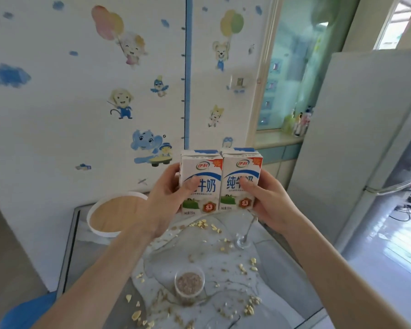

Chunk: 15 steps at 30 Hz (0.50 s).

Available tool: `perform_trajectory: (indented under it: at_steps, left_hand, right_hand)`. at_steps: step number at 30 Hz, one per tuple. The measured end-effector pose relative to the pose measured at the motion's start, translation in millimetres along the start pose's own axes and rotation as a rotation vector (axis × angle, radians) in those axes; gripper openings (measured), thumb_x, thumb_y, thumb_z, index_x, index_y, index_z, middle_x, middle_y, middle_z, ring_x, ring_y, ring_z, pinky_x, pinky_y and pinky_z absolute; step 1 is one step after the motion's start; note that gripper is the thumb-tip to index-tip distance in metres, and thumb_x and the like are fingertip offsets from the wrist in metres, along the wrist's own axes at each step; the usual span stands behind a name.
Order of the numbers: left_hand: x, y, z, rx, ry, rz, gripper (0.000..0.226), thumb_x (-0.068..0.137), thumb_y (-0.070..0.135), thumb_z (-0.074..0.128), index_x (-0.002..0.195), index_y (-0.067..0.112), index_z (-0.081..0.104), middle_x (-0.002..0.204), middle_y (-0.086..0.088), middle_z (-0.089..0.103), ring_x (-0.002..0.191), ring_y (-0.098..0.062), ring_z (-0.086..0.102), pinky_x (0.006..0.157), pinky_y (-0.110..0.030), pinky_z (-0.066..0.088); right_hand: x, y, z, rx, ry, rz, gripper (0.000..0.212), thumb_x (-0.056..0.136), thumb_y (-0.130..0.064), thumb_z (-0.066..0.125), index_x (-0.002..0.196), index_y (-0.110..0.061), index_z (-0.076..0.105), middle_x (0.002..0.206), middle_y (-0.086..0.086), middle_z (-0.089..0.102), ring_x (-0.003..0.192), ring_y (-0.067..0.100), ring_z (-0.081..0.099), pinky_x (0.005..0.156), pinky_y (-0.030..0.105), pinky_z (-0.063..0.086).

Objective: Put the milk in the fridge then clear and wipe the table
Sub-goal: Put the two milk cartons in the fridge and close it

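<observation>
Two white and blue milk cartons are held side by side above the table. My left hand (166, 198) grips the left carton (201, 184), thumb across its front. My right hand (268, 200) grips the right carton (241, 179) the same way. Below them the grey marble-patterned table (278, 281) is strewn with nut pieces and crumbs (249, 307). A grey fridge (356, 143) stands closed at the right.
A round tray with a white rim (93, 227) and wooden base sits at the table's far left. A small clear cup of brown grains (189, 286) stands near the front. A clear stemmed glass (243, 238) stands under my right hand. A blue seat (26, 312) shows at lower left.
</observation>
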State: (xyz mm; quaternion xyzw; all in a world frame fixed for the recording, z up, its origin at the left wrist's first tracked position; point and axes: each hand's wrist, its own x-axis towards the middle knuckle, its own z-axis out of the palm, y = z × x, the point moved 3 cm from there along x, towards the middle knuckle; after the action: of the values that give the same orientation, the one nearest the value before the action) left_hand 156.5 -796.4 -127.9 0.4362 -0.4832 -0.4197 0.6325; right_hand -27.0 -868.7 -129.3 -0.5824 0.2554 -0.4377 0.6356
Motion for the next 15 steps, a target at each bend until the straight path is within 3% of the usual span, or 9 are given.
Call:
perform_trajectory:
  at_steps: [6,9,15]
  left_hand:
    - [-4.2,15.9,47.1,-0.014,-0.053,0.021,0.024,0.082,0.018,0.059,0.101,0.032,0.054,0.083,0.012,0.073,0.075,-0.007,0.071,0.057,-0.025,0.056]
    - [-3.7,21.8,83.7,-0.018,-0.085,0.026,0.022,0.085,0.014,0.057,0.102,0.029,0.053,0.082,0.010,0.072,0.069,-0.006,0.070,0.050,-0.019,0.052]
    - [-1.8,24.0,169.4,-0.008,-0.164,0.083,0.021,0.084,0.018,0.058,0.099,0.033,0.053,0.083,0.012,0.073,0.074,-0.008,0.071,0.059,-0.025,0.058]
  right_hand:
    - [-33.6,-34.1,-27.6,0.013,0.061,-0.060,0.040,0.070,-0.015,0.062,0.110,-0.014,0.057,0.098,0.004,0.073,0.089,0.024,0.070,0.066,0.036,0.059]
    - [-50.3,-52.4,-55.0,0.016,0.100,-0.088,0.037,0.069,-0.015,0.062,0.106,-0.015,0.058,0.098,0.005,0.072,0.089,0.025,0.070,0.067,0.036,0.059]
    - [-86.2,-88.6,-126.1,-0.043,0.158,-0.135,0.043,0.067,-0.019,0.065,0.110,-0.015,0.057,0.100,0.004,0.072,0.092,0.025,0.069,0.075,0.041,0.058]
